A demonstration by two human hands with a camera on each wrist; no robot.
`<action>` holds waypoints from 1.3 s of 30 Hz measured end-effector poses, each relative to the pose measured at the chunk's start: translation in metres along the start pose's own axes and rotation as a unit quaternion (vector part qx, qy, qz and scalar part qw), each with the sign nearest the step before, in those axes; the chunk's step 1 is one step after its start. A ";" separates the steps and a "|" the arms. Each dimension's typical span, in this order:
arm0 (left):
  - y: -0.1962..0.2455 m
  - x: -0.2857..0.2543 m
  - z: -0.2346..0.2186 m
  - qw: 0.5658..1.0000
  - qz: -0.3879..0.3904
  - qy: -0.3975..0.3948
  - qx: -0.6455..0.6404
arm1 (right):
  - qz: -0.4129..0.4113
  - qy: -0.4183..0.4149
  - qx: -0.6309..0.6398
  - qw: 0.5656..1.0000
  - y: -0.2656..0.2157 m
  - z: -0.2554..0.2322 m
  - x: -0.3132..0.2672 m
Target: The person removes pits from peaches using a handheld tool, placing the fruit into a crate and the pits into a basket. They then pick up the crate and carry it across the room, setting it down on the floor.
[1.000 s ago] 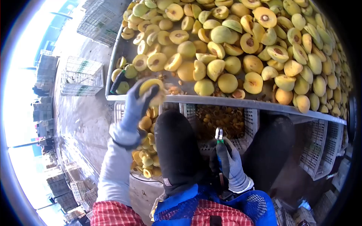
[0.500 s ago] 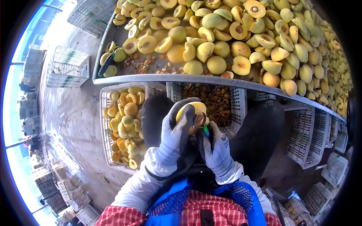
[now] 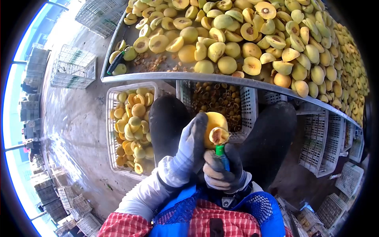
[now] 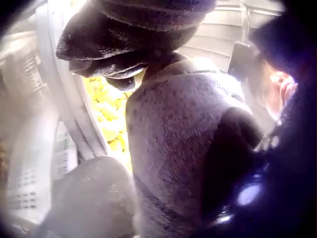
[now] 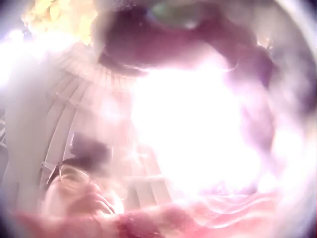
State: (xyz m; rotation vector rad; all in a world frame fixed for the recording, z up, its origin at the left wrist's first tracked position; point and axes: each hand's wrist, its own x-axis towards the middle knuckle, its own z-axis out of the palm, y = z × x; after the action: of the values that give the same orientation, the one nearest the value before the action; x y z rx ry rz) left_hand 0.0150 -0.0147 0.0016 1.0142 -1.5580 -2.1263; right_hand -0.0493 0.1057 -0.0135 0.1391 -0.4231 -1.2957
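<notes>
Head view: Seated in a red checked shirt (image 3: 205,219) and blue mesh garment (image 3: 171,213), a person bends to the work at close quarters, both hands gloved in grey. The right hand (image 3: 227,172) has its fingers curled around the green-and-blue handle (image 3: 220,150) of a tool, held upright. Touching it from the other side, the left hand (image 3: 192,139) grips a yellow fruit (image 3: 215,119) between thumb and fingers, above the lap. A pale-rimmed piece with a brown centre (image 3: 218,136) shows at the handle's upper end, against the fruit's lower side; from where I stand, I cannot tell whether it is loose.

Just past the dark-trousered knees (image 3: 169,118), a white crate (image 3: 109,136) of yellow fruit pieces stands on the left, and a second crate (image 3: 249,112), holding brown bits, sits under the bench (image 3: 142,76). On that metal-edged bench, halved fruit (image 3: 272,41) lies heaped toward the right, cut faces showing on many. Brown fragments (image 3: 148,61) are scattered near its left end, close to a dark-handled tool (image 3: 115,62) lying among a few fruits.

Farther off, a wire-sided crate (image 3: 74,67) stands on the wet-looking floor (image 3: 79,130), with stacked crates (image 3: 29,110) along the bright far side.
</notes>
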 end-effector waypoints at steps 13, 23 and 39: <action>0.065 0.072 -0.124 0.779 0.211 0.260 0.531 | -0.100 0.226 -0.134 0.960 -0.037 -0.034 -0.007; 0.090 0.265 -0.149 0.834 0.171 0.082 0.517 | -0.181 0.406 -0.246 0.861 -0.055 -0.016 0.001; 0.077 0.198 -0.069 0.661 0.074 -0.038 0.746 | -0.222 0.455 -0.448 0.737 -0.058 -0.012 0.033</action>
State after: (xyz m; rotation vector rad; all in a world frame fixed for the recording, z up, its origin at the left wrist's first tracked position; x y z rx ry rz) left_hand -0.0863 -0.2136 -0.0083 0.9690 -3.2389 -0.2955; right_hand -0.0903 0.0564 -0.0363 0.0379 1.1601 -1.5847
